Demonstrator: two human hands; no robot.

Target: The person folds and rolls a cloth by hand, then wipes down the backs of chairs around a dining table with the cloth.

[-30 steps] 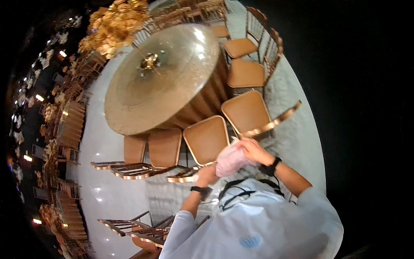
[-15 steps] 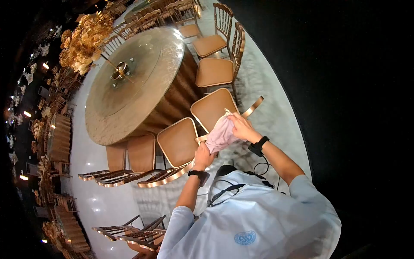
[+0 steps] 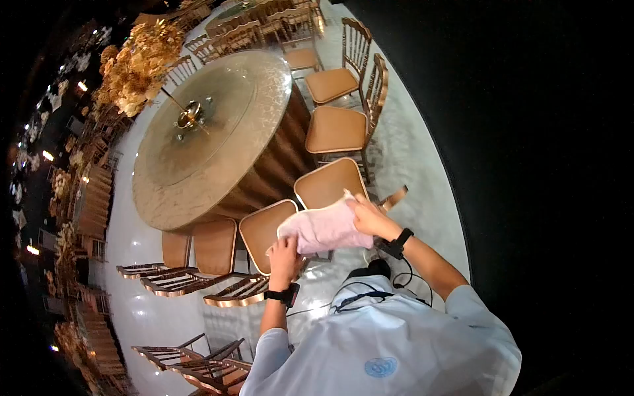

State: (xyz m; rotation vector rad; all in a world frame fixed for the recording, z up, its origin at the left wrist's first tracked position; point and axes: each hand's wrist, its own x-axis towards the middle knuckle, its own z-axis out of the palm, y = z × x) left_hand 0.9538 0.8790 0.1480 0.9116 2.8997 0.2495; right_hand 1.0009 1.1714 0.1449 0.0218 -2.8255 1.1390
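Cloth: soft pink fabric (image 3: 327, 230) with a pale edge along its upper side, stretched between the two hands in a rough, creased rectangle; it hangs in front of two chair seats, and whether it touches them cannot be told.
Left hand: the left hand (image 3: 284, 261) pinches the cloth's left end, fingers curled over the fabric.
Right hand: the right hand (image 3: 368, 218) pinches the cloth near its upper right corner, a small tip of fabric standing up beyond the fingers.
Wrists: a black band (image 3: 282, 294) on the left, another black band (image 3: 396, 244) with a blocky unit on the right.
Nearest chairs: one tan seat (image 3: 333, 179) and a second tan seat (image 3: 261, 226), both smooth, squarish, round-cornered and light-rimmed.
Chair backs: slim turned spindles in a glossy brown frame (image 3: 356, 46), with a metallic sheen on the top rails.
Table: round, with a mottled gold-beige top (image 3: 254, 148), a glossy circular disc at its centre and a pleated brown skirt (image 3: 281, 155).
Centrepiece: shiny gold-toned base (image 3: 189, 113), thin slanted stem, dense ruffled golden flowers (image 3: 142, 63).
Floor: pale, glossy surface (image 3: 422, 178) with blurred reflections.
Clothing: light blue shirt (image 3: 422, 330), lightly creased, bearing a round blue emblem (image 3: 381, 367).
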